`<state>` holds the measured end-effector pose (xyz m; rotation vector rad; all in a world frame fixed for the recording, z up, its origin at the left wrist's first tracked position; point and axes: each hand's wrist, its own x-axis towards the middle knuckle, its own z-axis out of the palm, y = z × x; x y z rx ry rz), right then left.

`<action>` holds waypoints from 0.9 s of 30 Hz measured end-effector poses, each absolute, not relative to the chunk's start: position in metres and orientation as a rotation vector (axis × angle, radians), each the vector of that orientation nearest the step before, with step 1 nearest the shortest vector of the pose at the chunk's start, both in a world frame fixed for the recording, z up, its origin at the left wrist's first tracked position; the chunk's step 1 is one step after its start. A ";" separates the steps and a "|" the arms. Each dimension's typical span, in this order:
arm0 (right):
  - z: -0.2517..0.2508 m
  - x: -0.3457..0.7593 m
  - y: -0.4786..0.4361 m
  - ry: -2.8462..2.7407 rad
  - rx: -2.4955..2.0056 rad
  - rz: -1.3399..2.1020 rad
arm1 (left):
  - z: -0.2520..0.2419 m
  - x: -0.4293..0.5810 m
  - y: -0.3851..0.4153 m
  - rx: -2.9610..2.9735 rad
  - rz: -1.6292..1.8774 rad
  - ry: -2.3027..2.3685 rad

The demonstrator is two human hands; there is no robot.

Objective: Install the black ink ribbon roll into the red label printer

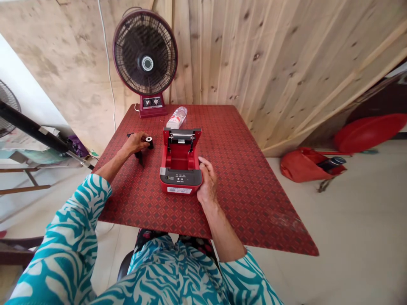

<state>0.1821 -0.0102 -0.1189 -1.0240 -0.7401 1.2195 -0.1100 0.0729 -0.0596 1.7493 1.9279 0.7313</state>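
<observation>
Receipt printer (pixel 180 178), red, lid open, right hand (pixel 207 180) fingers curled over its right wall; left of it, left hand (pixel 136 143) fingers closed on small black roll (pixel 149 142), likely light, best held by its white-cored ends

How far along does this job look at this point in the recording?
Done: the red receipt printer has its lid standing open, showing its red compartment. In hand: the left hand holds a small black roll with a white core beside the printer, while the right hand grips the printer's side. Left: that roll is not yet inside the compartment.
</observation>
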 end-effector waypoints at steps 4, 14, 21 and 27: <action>-0.121 0.183 -0.011 -0.749 -1.002 1.226 | -0.039 -0.118 0.047 1.834 0.812 1.988; -0.123 0.182 -0.009 -0.749 -1.003 1.196 | -0.092 -0.146 -0.005 1.527 1.004 1.923; -0.125 0.183 -0.009 -0.772 -1.018 1.207 | -0.097 -0.130 0.009 1.392 1.178 1.742; -0.123 0.180 -0.007 -0.718 -0.994 1.236 | -0.055 -0.111 -0.024 1.385 1.261 1.452</action>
